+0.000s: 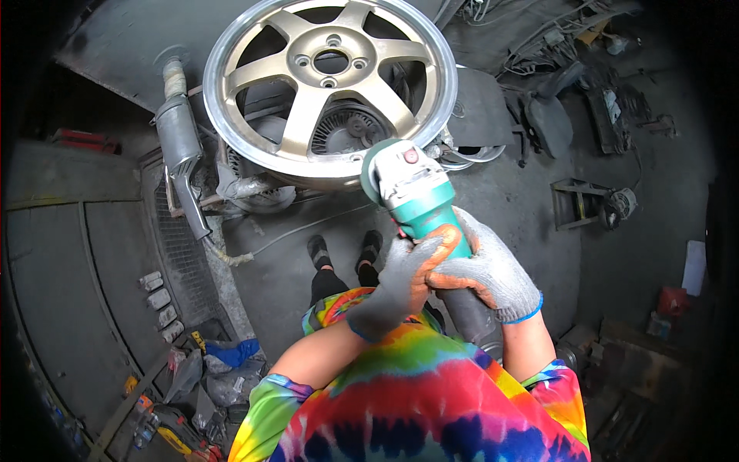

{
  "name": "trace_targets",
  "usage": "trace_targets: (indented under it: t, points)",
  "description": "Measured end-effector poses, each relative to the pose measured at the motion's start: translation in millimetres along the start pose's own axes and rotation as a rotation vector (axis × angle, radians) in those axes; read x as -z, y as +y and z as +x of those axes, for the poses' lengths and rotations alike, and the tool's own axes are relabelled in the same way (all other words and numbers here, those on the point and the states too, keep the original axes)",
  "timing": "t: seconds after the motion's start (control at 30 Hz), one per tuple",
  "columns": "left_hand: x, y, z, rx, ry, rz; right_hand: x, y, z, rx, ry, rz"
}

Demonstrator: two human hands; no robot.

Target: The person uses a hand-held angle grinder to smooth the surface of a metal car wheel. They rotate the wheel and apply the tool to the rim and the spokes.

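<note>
Both gloved hands are wrapped round a teal and grey angle grinder with a silver gear head. My left hand, in a grey glove with orange palm, grips it from the left side. From the right, my right hand closes over the body in a matching glove with a blue cuff. The round disc at the tool's head stands on edge beside the near lip of a gold-coloured alloy wheel with a silver rim. Whether the disc touches the lip, I cannot tell.
A metal muffler stands left of the wheel. Metal parts and a dark sheet lie around it. A cable crosses the floor near my feet. A small metal frame stands at right; bags and tools lie lower left.
</note>
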State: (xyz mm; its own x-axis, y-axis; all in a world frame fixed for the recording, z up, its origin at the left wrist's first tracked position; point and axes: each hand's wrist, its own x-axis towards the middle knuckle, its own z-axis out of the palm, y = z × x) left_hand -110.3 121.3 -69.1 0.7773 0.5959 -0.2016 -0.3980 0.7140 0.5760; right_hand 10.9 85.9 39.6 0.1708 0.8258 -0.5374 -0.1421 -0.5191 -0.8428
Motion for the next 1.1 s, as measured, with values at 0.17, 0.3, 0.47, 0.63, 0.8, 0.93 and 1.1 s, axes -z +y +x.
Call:
trace_targets:
  t: [0.17,0.3,0.47,0.63,0.8,0.93,1.1]
  points:
    - [-26,-4,24,0.241,0.035,-0.344,22,-1,-9,0.009,0.114,-0.077]
    - [-24,-11,30,0.193,0.021,-0.315,19,-2,-9,0.026,0.157,-0.033]
    - [-10,20,2,0.188,0.072,-0.205,-10,-15,2,0.035,0.04,-0.063]
    - [8,40,-18,0.002,0.21,0.372,-25,-8,22,0.106,-0.115,-0.267]
    - [8,48,-20,0.075,0.081,-0.298,-27,-9,25,0.216,-0.154,-0.441]
    - [9,27,-13,-0.173,0.062,0.458,-15,-4,19,0.087,-0.081,-0.192]
    - [-22,19,10,0.201,0.048,-0.345,8,-14,4,0.024,-0.021,-0.074]
